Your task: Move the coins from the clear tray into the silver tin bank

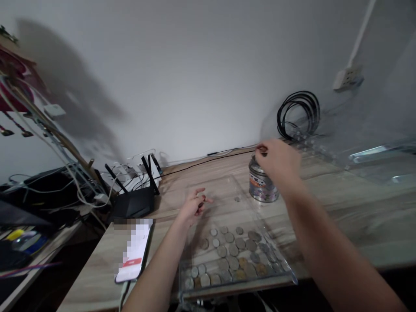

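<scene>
My right hand (278, 158) is above the mouth of a printed metal can (262, 186), its fingers bent together. Whatever those fingers hold, if anything, is hidden. The can stands upright on the wooden table, just right of a clear plastic tray (224, 188). Over the left side of the tray is my left hand (195, 206), with some fingers stretched apart and others curled; its palm is partly hidden. Many coins (233, 250), silver and a few brass-coloured, lie in the near part of the tray. One single coin (237, 199) lies farther back.
A phone (134, 251) with a cable lies left of the tray. Behind it stand a black router (134, 203) and a power strip with plugs. A black cable coil (298, 115) leans against the wall, near clear plastic (370, 154) at the right.
</scene>
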`<state>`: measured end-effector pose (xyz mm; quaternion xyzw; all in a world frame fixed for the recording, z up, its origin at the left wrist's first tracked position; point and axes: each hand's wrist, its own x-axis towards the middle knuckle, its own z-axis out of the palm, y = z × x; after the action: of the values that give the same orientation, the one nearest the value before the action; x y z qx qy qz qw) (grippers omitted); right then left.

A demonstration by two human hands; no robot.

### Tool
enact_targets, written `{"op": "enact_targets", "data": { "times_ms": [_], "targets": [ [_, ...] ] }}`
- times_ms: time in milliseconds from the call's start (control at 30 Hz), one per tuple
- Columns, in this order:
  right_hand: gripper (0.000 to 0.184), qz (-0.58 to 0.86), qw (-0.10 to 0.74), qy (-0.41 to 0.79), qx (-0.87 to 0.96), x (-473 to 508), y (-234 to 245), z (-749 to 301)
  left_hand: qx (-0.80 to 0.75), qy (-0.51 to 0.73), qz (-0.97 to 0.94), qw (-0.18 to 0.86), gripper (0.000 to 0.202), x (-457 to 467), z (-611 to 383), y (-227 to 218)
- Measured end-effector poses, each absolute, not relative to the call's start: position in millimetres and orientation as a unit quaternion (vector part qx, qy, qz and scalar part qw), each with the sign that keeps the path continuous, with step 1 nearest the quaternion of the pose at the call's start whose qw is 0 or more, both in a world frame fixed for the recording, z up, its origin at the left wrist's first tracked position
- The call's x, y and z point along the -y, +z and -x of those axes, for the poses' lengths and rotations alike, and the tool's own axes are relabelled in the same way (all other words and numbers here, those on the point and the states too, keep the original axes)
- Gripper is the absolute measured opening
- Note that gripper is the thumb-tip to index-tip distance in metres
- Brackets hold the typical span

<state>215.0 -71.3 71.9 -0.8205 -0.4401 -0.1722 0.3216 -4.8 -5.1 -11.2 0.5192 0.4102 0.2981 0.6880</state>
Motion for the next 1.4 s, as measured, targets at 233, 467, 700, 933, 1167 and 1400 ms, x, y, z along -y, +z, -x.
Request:
{"op": "enact_targets", "data": {
  "times_ms": [233,467,700,933,1167,1400],
  "targets": [
    [0.022,0.620,0.282,0.120,0.722,48.5,34.8,-137.6,-0.360,0.310,-0.612,0.632,0.060,7.3,-0.8,-14.9],
    [0.014,0.640,0.303,0.152,0.690,40.6,24.7,-126.8,-0.329,0.279,-0.615,0.660,0.061,11.0,-3.1,-14.3],
    [0.023,0.849,0.282,-0.150,0.421,74.1,75.6,-213.8,-0.394,0.314,-0.371,0.780,0.045,-2.5,6.0,-12.0],
    [0.021,0.894,0.223,-0.064,0.383,73.9,75.2,-236.1,-0.381,0.332,-0.266,0.821,0.024,-1.6,5.2,-6.5],
    [0.028,0.790,0.291,-0.214,0.495,72.3,72.4,-207.7,-0.347,0.325,-0.232,0.848,0.040,0.8,8.0,-2.1],
    [0.026,0.677,0.129,-0.040,0.723,49.2,41.7,-133.3,-0.331,0.324,-0.242,0.853,0.045,-2.4,8.8,-6.9]
  ]
}}
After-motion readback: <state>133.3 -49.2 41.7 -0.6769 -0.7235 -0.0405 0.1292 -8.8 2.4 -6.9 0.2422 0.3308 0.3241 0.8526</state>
